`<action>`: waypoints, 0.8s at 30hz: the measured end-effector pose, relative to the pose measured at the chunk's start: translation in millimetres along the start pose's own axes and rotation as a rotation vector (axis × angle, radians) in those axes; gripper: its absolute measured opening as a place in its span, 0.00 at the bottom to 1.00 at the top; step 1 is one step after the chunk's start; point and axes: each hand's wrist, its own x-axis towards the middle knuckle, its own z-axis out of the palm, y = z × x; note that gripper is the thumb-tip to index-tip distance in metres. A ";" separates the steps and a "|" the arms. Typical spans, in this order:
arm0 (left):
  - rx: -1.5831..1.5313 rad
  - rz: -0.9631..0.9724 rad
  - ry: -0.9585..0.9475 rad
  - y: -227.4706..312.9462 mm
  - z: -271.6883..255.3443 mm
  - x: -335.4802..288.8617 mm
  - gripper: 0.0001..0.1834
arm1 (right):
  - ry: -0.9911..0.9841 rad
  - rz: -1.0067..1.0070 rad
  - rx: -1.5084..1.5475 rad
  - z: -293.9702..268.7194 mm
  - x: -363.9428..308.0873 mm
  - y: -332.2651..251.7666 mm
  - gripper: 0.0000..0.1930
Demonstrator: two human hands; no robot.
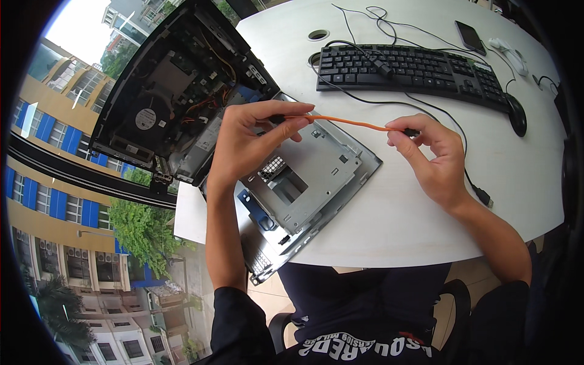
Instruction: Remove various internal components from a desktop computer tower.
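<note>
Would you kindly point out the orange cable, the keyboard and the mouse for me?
Orange cable (353, 123): head view, on the middle of its orange length.
Keyboard (420, 73): head view, on its keys, near the middle.
Mouse (517, 114): head view, on its black upper shell.

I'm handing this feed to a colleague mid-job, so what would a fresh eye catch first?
Probably the bright orange cable, held between the left hand and right hand near mid-view. Next, the opened computer at upper left, its inside exposed, with the silver panel lying below the cable. Then the black keyboard at upper right.
</note>
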 end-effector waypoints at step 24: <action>0.272 0.228 -0.077 3.0 6.6 0.4 0.14 | -0.057 -0.164 -0.054 1.5 0.2 0.3 0.09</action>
